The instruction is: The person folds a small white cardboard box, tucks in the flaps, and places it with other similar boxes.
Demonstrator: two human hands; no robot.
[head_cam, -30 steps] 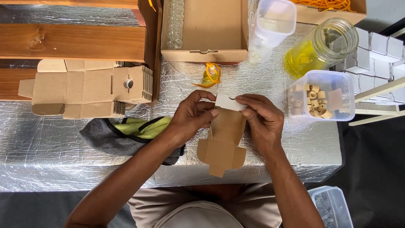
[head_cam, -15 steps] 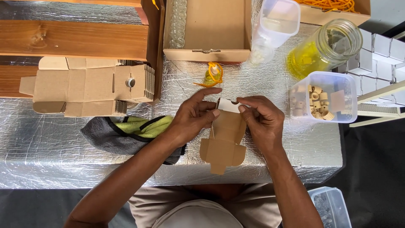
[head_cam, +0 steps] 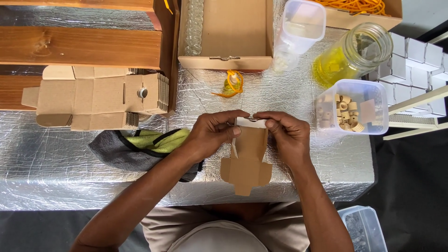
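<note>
Both hands, the left hand (head_cam: 212,135) and the right hand (head_cam: 287,135), are pinching the top edge of one flat cardboard blank (head_cam: 246,156). It is hanging below the fingers, long axis running toward the person. It is sitting just left of the one plastic tub (head_cam: 353,108) of wooden beads.

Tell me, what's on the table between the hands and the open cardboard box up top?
In the head view, an orange string loop lies on the foil between the hands and the box.
</note>
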